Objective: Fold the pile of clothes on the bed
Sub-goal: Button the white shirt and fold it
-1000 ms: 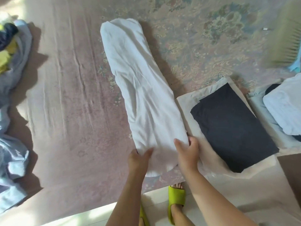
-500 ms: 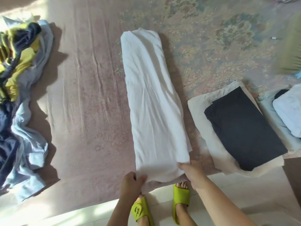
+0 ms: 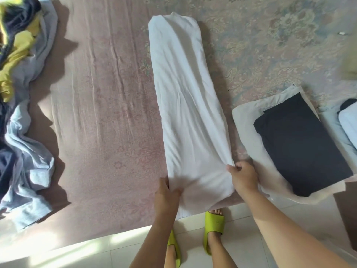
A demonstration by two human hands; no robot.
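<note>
Each grip, left hand (image 3: 166, 192) and right hand (image 3: 243, 176), pinches the white garment (image 3: 185, 105)'s near corners at the bed (image 3: 100, 113) edge.

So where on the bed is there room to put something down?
The widest bare patch of bedsheet lies between the unfolded pile and the white garment. Another is beyond the folded stacks, top right. The near right corner is crowded.

Open bed sheet (image 3: 100, 113) is seen between white garment (image 3: 185, 105) and unfolded pile (image 3: 21, 97). Right passage is blocked by folded stack (image 3: 301, 144), close beside garment.
</note>
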